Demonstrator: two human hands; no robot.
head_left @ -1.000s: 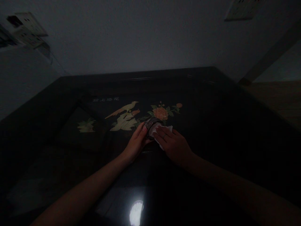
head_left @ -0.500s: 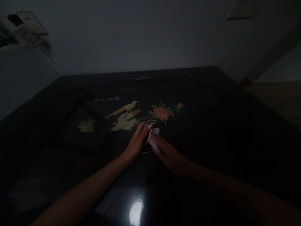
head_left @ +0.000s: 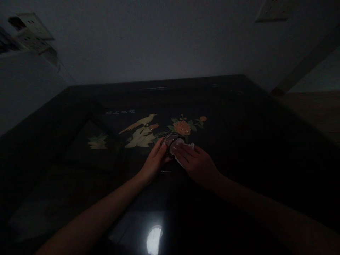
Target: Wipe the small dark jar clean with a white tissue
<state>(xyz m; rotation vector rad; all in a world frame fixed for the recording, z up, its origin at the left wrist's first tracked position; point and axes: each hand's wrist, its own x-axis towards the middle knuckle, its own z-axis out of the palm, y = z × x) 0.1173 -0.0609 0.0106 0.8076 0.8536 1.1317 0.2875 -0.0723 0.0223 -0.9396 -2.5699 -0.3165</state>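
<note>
A small dark, glossy round vessel, perhaps a glass cup, is tipped with its mouth toward the right. My left hand is closed around its left side, thumb on the near face. A white tissue lies under the fingers of my right hand, which press it into the mouth of the vessel. The fingertips are partly inside the rim. Dim light hides the vessel's exact shape.
Both arms are over a glossy black table decorated with birds, a peony and white characters. Behind it rises a pale wall with sockets at the left and a socket plate at upper right.
My right hand has turned over and moved up, its fingers now spread across the tissue and pushed into the vessel's mouth. My left hand has stayed in place.
</note>
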